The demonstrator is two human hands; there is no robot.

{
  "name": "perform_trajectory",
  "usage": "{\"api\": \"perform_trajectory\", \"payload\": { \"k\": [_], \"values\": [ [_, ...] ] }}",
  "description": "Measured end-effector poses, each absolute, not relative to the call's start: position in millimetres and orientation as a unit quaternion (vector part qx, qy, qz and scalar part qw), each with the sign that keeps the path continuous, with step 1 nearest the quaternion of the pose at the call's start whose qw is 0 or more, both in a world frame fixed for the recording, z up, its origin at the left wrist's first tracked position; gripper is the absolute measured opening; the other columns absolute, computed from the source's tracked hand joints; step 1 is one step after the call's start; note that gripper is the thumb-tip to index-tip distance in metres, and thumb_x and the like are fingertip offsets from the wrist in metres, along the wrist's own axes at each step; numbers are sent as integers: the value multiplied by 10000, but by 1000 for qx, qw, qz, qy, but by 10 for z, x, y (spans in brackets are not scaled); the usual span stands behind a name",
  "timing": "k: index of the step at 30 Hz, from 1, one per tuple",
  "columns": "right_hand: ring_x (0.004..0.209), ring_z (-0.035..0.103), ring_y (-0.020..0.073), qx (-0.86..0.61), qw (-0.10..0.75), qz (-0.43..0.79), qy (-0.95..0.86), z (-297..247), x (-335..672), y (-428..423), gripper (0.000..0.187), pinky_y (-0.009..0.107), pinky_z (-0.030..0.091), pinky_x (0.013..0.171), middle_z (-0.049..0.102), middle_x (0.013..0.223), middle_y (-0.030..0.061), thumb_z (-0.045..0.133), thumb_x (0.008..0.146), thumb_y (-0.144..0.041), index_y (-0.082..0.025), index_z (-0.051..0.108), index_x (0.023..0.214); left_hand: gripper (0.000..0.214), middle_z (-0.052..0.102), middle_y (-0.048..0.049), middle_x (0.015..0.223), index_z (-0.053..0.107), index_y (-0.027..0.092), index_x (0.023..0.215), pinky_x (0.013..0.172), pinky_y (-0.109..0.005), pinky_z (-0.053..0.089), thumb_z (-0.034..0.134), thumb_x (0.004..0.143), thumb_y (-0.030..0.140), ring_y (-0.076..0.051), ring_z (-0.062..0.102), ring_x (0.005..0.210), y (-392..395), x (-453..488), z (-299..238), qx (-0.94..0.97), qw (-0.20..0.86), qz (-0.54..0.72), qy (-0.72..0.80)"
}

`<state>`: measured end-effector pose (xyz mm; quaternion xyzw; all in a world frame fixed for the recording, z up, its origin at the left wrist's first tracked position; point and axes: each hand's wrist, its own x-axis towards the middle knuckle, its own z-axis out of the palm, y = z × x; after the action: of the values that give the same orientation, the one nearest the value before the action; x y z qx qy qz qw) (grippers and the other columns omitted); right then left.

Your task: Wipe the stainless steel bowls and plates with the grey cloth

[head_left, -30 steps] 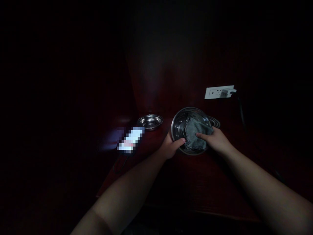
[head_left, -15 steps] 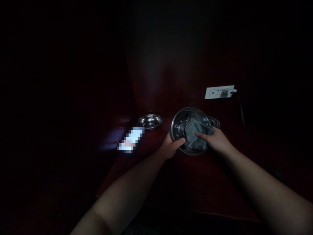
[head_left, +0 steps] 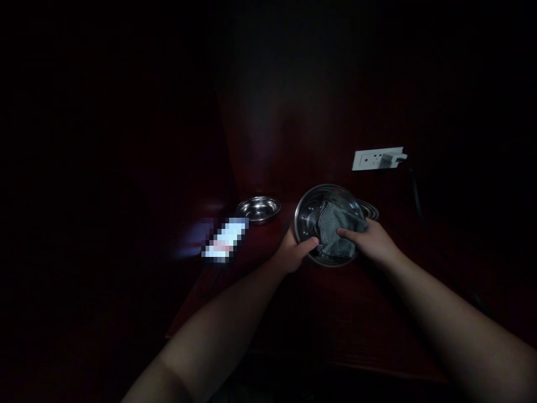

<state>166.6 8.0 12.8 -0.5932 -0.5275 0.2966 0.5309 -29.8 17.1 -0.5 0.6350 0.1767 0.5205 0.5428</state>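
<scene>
A shiny steel bowl (head_left: 308,215) is held up, tilted so that its inside faces me. My left hand (head_left: 293,250) grips its lower left rim, thumb inside and the fingers hidden behind. A grey-green cloth (head_left: 339,218) with a checked edge lies against the bowl's inner wall. My right hand (head_left: 373,240) is closed on the cloth at the bowl's right rim, with the thumb pressing it and the other fingers out of sight. Behind that hand, more round steel dishware (head_left: 371,210) shows in part.
Left of the bowl, a shallow steel dish (head_left: 258,209) rests on the dark red tabletop (head_left: 335,319). A lit phone-like device (head_left: 225,240), blurred out, lies nearer with a thin cable. On the back wall is a white socket plate (head_left: 364,160) with a plug and dark cord (head_left: 415,193).
Almost nothing differs. The whole view has shifted by a few pixels, and both hands keep the same hold on the bowl and cloth.
</scene>
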Motion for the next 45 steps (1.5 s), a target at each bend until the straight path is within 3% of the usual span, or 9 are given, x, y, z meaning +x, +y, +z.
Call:
{"api": "perform_trajectory", "payload": {
  "k": [27, 32, 45],
  "values": [
    [811, 655, 229, -582, 541, 296, -530, 136, 1652, 65, 397, 383, 522, 755, 691, 904, 65, 706, 586, -313, -171, 622, 947, 611, 541, -110, 1186, 429, 182, 1207, 918, -442, 389, 645, 666, 367, -278, 495, 1097, 149, -302, 36, 643, 534, 517, 185],
    [821, 653, 235, -584, 542, 293, -529, 128, 1657, 67, 403, 390, 514, 769, 693, 896, 63, 709, 582, -321, -170, 628, 948, 656, 492, -111, 1247, 373, 200, 1236, 939, -439, 364, 658, 663, 338, -272, 474, 1120, 124, -301, 39, 634, 533, 527, 190],
    [829, 653, 241, -568, 560, 321, -511, 107, 1647, 75, 424, 401, 516, 773, 693, 923, 61, 733, 558, -318, -176, 628, 944, 719, 487, -98, 1251, 354, 210, 1254, 922, -428, 370, 680, 618, 291, -280, 458, 1133, 134, -297, 32, 603, 585, 517, 165]
  ]
}}
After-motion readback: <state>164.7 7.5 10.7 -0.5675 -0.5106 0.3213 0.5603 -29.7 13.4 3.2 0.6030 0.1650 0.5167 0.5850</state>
